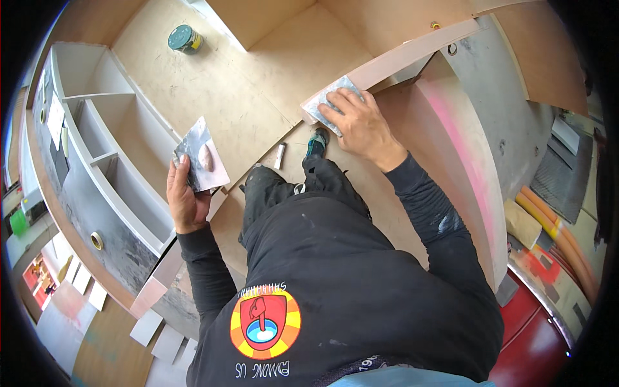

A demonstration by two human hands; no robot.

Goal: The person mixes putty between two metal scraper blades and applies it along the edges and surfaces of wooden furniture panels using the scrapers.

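Head cam, fisheye, facing dn.

Ten o'clock: one flat square grey-and-white palette [195,142], smooth-faced, smeared, bearing an oval pinkish paste lump [206,158], soft-looking; twelve o'clock: one flat grey spreader [321,102], dull and blotched. One o'clock: long pale-pink coated panel edge [412,55], matt; eleven o'clock: broad tan plywood sheet [258,90], matt, scuffed. Six o'clock: black cloth sweatshirt [335,284], matt, smudged; four o'clock: red panel [529,348], smooth, glossy.

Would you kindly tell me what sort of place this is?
Probably a workshop: a smeared square plate bearing a pinkish putty-like lump, a round green-lidded tin and pale wooden boards suggest it.
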